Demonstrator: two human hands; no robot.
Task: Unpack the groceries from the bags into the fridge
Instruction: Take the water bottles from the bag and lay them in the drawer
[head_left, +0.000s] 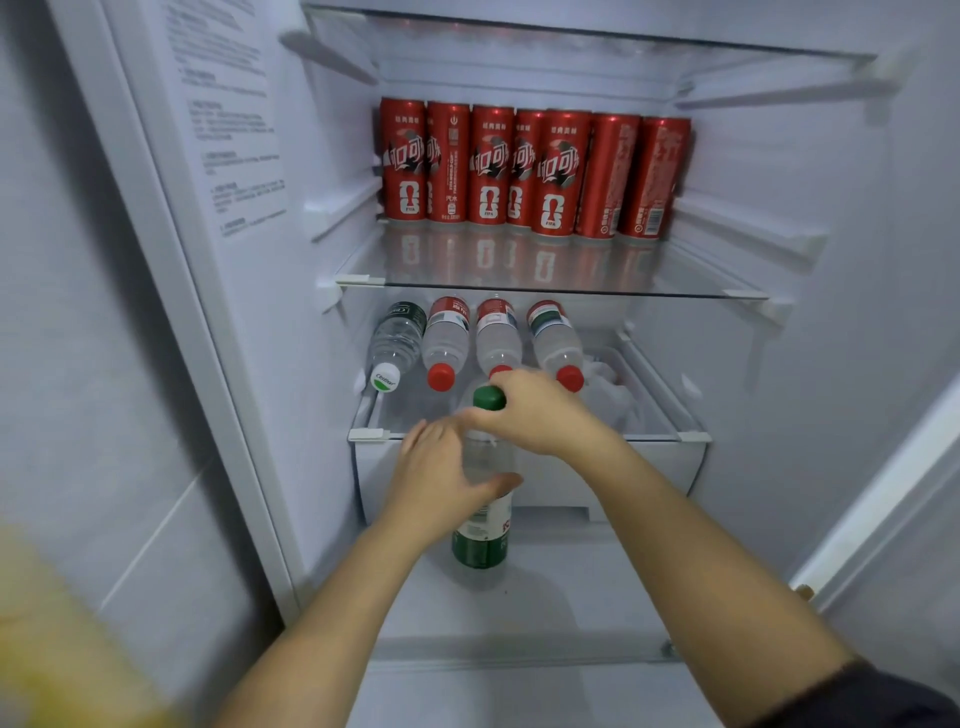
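A clear water bottle with a green cap and green label (483, 540) is held tilted in front of the open fridge, cap pointing inward. My right hand (535, 415) grips its neck just below the cap. My left hand (441, 483) wraps around its middle, thumb across the front. Behind the bottle, several water bottles (447, 343) lie side by side on the lower glass shelf (670, 434), caps facing out. A row of several red cola cans (530, 171) stands at the back of the upper glass shelf (675, 283).
The fridge's left inner wall (228, 156) carries printed text. A white drawer front (660, 467) sits under the lower shelf. Crumpled white plastic (608, 395) lies right of the bottles. A blurred yellow object (57, 649) fills the bottom left corner.
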